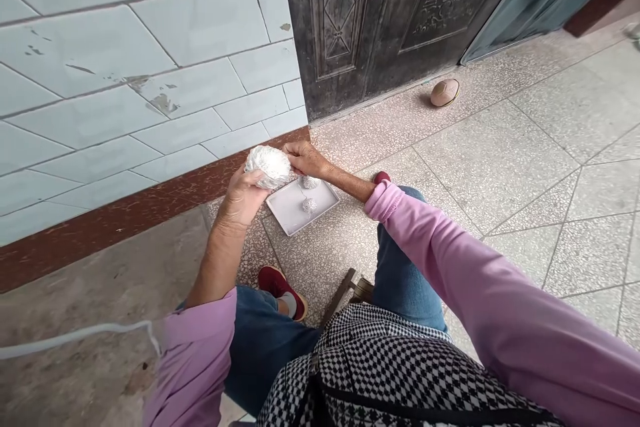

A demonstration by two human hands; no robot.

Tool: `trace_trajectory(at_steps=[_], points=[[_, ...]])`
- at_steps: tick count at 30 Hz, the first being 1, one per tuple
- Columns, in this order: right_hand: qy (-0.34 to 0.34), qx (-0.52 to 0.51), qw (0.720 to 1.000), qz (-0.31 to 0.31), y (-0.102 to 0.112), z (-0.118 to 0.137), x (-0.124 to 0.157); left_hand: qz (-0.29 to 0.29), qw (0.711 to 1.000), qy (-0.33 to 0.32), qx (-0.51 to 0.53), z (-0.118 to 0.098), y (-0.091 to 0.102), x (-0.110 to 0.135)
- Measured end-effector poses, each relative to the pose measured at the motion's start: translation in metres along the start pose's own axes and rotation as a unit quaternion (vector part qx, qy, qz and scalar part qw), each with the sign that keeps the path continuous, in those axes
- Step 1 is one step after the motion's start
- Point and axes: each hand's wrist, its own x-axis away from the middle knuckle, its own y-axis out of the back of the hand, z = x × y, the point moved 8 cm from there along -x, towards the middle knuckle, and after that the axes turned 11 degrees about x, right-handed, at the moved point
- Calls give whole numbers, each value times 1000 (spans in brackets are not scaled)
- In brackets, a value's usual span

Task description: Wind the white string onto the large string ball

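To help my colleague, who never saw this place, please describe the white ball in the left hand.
Find the tiled wall left of the dark door. Below and left of where they meet, the left hand cups the white ball, near the pale tray. Unlike the two balls in the tray, it is held up and looks bigger.

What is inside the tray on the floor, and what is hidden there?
Inside the tray, a small white ball shows clearly. A second ball, toward the far edge, is partly covered by the right hand. Anything beneath the balls is hidden.
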Motion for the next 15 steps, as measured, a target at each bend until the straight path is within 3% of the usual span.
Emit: trace_trajectory(at_steps=[11,15], points=[[7,69,998,-6,7,6,-6,-6,999,-30,14,1,2,-9],[11,39,998,-51,23,7,-7,22,999,17,-36,8,0,-6]])
